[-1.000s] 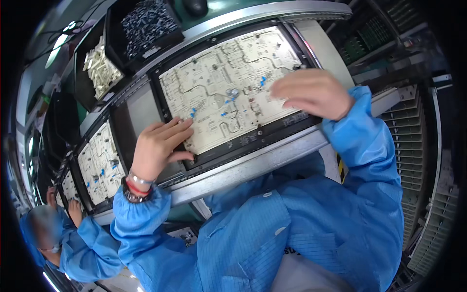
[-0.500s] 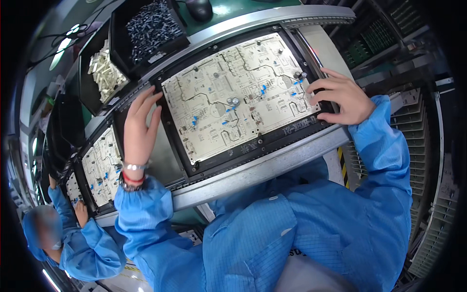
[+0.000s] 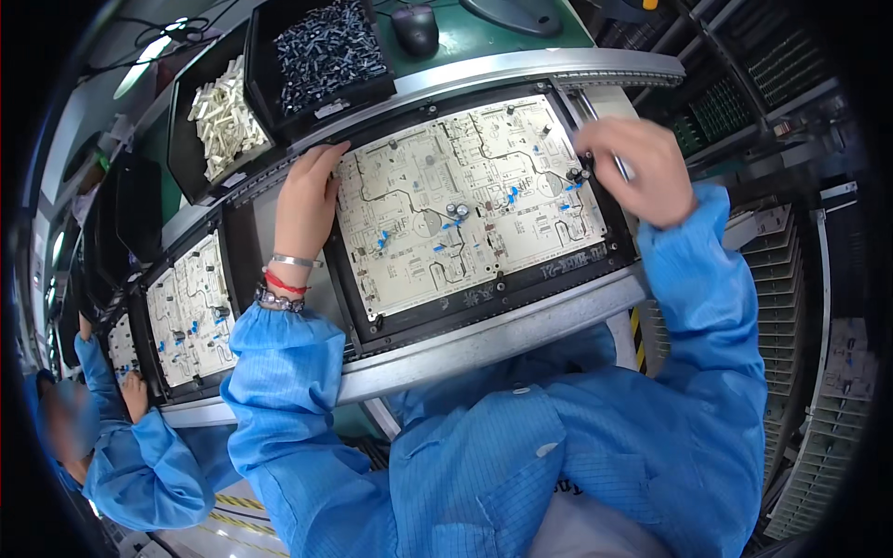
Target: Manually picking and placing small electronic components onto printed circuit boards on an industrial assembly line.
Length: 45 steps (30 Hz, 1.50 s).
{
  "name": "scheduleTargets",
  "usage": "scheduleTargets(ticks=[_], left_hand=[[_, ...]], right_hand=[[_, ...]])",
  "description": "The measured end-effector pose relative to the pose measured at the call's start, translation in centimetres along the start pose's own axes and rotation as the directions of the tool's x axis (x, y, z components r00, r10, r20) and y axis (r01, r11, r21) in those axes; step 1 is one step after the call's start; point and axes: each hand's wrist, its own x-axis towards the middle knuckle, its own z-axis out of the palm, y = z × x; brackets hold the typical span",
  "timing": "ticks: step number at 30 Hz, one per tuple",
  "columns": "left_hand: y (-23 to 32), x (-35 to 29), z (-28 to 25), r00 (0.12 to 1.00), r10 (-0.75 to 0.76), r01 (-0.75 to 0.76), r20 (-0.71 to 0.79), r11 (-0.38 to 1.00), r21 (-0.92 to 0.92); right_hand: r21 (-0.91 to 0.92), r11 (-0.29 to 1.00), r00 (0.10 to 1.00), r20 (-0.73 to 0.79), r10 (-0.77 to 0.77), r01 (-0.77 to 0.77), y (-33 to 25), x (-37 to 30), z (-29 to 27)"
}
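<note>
A pale circuit board (image 3: pixel 409 270) lies in a black carrier frame (image 3: pixel 465 301) on the metal-railed line in front of me. Blue parts and small round cans stand on the board. My left hand (image 3: pixel 307 200) rests at the frame's upper left corner, fingers stretched out over its edge and the thumb close beside them. Above the frame's right edge hovers my right hand (image 3: pixel 646 172), its fingers bent and smeared by motion. Whether it holds anything is hidden by the blur.
Black bins of white parts (image 3: pixel 225 121) and dark parts (image 3: pixel 330 56) stand behind the rail, near a black mouse (image 3: pixel 415 30). More boards (image 3: pixel 191 312) sit along the line to the left, where a co-worker's hand (image 3: pixel 135 397) works. Slotted racks (image 3: pixel 791 372) stand at right.
My left hand has shifted up to the frame's upper left corner, its fingers drawn closer together. My right hand has lifted off the lower right edge and moved upward. The whole view has shifted slightly.
</note>
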Motion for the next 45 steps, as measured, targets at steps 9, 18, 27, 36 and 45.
scheduleTargets(ticks=[9, 18, 27, 36, 45], left_hand=[[0.7, -0.2, 0.3, 0.999, 0.032, -0.032, -0.006, 0.996, 0.079], [1.4, -1.4, -0.4, 0.993, 0.091, -0.062, -0.075, 0.942, 0.329], [2.1, -2.6, -3.6, 0.991, 0.017, 0.003, -0.129, 0.988, 0.156], [2.3, -2.1, -2.0, 0.87, -0.464, 0.433, 0.171, 0.882, 0.187], [2.7, -2.1, -1.1, 0.924, -0.366, 0.336, 0.111, 0.916, 0.22]], right_hand=[[-0.461, 0.874, 0.978, -0.049, -0.2, 0.156, 1.5, 11.2, 14.3], [-0.412, 0.811, 0.906, 0.108, -0.41, 0.416, 2.7, 11.9, 10.3], [-0.095, 0.991, 0.975, -0.208, 0.076, -0.097, 7.2, 7.0, 2.2], [-0.239, 0.947, 0.974, -0.124, 0.189, -0.215, 11.1, 4.0, 6.0], [-0.171, 0.905, 0.921, -0.107, 0.375, -0.389, 6.3, 6.1, 5.3]])
